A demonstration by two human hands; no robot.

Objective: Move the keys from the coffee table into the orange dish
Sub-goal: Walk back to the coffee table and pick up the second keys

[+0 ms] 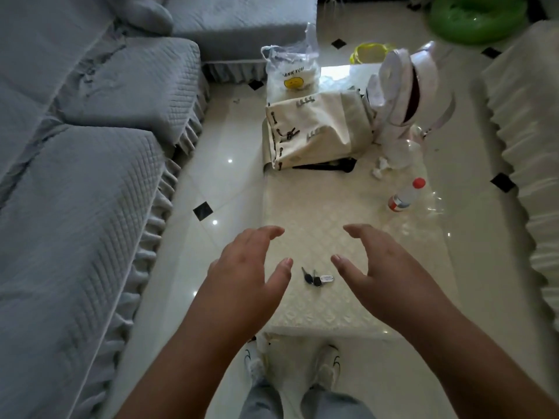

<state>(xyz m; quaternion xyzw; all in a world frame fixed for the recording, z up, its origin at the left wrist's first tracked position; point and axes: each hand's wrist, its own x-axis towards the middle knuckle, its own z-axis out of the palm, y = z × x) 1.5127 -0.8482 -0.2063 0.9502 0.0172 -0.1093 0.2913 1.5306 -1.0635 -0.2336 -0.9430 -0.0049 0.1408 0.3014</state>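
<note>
A small bunch of keys (314,278) with black heads and a silver tag lies on the cream cloth of the coffee table (348,207), near its front edge. My left hand (251,267) hovers just left of the keys, fingers spread and empty. My right hand (375,261) hovers just right of them, also spread and empty. Neither hand touches the keys. No orange dish shows in this view.
A cream tote bag (317,131), a plastic bag with a smiley (292,75), a white toy dog (405,95), a red-capped bottle (406,195) and crumpled tissue (381,167) crowd the table's far half. Grey sofas flank the table. A green ring (475,18) lies beyond.
</note>
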